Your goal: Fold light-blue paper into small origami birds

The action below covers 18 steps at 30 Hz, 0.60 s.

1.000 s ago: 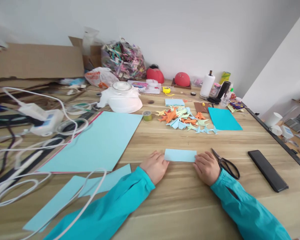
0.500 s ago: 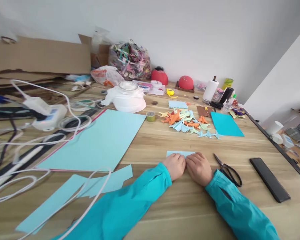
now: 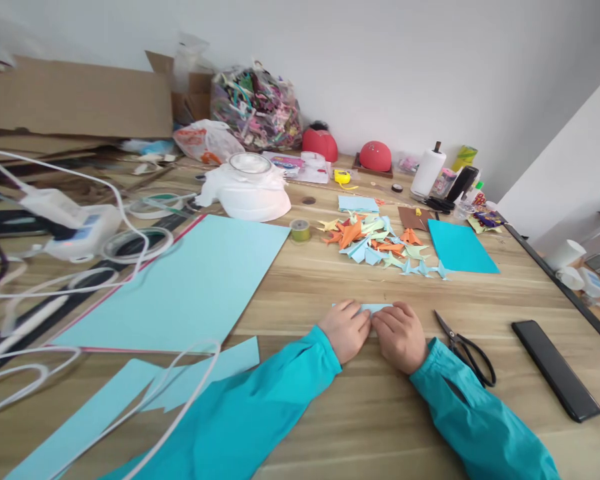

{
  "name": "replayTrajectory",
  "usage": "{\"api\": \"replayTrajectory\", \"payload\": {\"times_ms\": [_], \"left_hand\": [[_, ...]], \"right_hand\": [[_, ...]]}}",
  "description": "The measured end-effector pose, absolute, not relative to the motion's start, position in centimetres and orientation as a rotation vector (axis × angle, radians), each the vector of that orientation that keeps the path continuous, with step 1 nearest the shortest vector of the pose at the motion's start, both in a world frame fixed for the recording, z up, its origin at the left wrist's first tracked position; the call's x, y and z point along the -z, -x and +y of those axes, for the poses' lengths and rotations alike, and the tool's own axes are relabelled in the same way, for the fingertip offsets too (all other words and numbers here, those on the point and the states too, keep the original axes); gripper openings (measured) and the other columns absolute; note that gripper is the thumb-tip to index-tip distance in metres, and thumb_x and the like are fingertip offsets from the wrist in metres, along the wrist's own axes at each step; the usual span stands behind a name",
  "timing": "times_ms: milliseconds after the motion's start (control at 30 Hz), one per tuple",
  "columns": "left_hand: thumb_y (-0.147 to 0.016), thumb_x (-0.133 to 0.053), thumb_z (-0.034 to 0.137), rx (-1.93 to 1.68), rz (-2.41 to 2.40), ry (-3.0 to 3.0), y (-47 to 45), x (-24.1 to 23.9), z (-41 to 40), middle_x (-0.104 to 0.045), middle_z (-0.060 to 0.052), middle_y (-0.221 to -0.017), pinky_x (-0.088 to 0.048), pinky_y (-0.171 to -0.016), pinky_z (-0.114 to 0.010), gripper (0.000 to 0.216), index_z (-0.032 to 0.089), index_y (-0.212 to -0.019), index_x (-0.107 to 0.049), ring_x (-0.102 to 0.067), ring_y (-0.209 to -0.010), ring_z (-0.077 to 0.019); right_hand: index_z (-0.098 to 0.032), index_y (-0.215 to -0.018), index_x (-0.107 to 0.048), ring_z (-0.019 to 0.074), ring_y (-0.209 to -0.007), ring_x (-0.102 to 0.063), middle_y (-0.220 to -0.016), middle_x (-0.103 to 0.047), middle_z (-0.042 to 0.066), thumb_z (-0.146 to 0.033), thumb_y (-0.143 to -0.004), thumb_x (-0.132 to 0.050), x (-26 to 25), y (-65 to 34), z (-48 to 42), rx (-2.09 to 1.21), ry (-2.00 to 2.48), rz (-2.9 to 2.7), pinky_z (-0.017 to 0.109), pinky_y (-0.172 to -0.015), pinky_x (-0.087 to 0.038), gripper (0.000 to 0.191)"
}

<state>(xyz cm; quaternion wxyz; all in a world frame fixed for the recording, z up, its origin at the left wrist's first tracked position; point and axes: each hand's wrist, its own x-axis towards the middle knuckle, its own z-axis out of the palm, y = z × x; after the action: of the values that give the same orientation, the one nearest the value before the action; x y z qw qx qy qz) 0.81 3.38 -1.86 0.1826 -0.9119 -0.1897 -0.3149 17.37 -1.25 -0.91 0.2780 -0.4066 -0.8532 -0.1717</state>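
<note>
Blue strip (image 3: 377,308) mostly beneath fingers (image 3: 387,323), earlier at its ends.

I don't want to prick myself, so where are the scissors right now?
In the head view, the scissors lie on the wooden table just right of the right hand, between it and the flat black object.

You wear long sleeves in one plain turquoise. Just behind the grip, your left sleeve (image 3: 250,400) narrows to a lightly wrinkled left cuff (image 3: 326,345), with soft creases farther back. Your right sleeve (image 3: 497,427) looks roomy and rumpled, and close behind its right cuff (image 3: 424,365) a narrow dark slit (image 3: 455,391) runs lengthwise. At the grip itself, your left hand (image 3: 347,330) and right hand (image 3: 401,337) are bare.
</note>
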Motion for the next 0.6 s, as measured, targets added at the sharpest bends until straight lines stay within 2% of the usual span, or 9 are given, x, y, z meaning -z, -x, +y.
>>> {"api": "replayTrajectory", "payload": {"times_ms": [233, 500, 600], "left_hand": [[-0.081, -0.051, 0.014, 0.975, -0.509, 2.472, 0.3, 1.4, 4.3, -0.068, -0.005, -0.082, -0.046, -0.074, -0.035, 0.014, 0.014, -0.075, -0.063, -0.058, -0.076, -0.0179], [-0.076, -0.05, 0.014, 1.024, -0.651, 2.395, 2.7, 1.1, 6.0, -0.069, -0.008, -0.077, -0.05, -0.069, -0.036, 0.015, 0.013, -0.069, -0.064, -0.061, -0.071, -0.0191], [-0.076, -0.05, 0.013, 1.078, -0.716, 2.371, 2.6, 0.7, 5.8, -0.07, -0.009, -0.085, -0.05, -0.074, -0.038, 0.015, 0.013, -0.07, -0.064, -0.062, -0.078, -0.0203]], "right_hand": [[-0.018, -0.089, -0.063, 0.017, -0.083, -0.059, -0.086, -0.071, 0.003, -0.005, -0.078, -0.047, 1.3, -18.9, -1.0, 0.54, 1.182, -2.16, 0.035, -0.083, -0.037, 0.023], [-0.017, -0.093, -0.065, 0.0198, -0.088, -0.059, -0.092, -0.071, 0.006, -0.004, -0.077, -0.049, 2.1, -20.2, -0.9, 0.555, 1.388, -2.022, 0.033, -0.077, -0.04, 0.026], [-0.016, -0.093, -0.065, 0.0198, -0.09, -0.059, -0.092, -0.071, 0.007, -0.004, -0.079, -0.048, 1.9, -20.1, -0.8, 0.553, 1.348, -2.04, 0.033, -0.077, -0.041, 0.025]]}}
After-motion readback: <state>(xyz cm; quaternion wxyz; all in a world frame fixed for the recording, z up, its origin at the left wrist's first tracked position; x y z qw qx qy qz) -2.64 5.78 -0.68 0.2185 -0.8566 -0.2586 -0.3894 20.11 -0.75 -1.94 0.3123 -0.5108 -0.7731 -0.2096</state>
